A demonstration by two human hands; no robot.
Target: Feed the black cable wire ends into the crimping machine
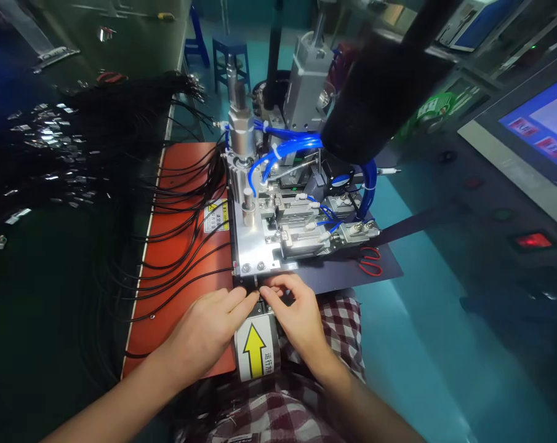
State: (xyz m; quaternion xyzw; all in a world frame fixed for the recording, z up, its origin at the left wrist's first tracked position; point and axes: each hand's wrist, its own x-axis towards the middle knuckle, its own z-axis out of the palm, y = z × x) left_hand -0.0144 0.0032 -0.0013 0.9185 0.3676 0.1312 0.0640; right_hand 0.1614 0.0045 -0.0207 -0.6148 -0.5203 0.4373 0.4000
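Observation:
My left hand (218,312) and my right hand (297,315) meet at the near end of a metal machine (255,249), fingertips almost touching. Both are closed in a pinch above a narrow dark track; whatever they hold is too small or too hidden to name. Just below the fingers, a white label with a yellow arrow (254,349) points toward the machine. Black cables (186,258) run from the machine's left side across an orange board (181,332), left of my left hand.
Red-handled scissors (371,261) lie on a dark plate at the right. Blue air tubes (296,146) arch over the machine, and a blurred black cylinder (365,92) hangs above. A control panel with a screen (543,123) stands right. Bundled cables (75,141) cover the left table.

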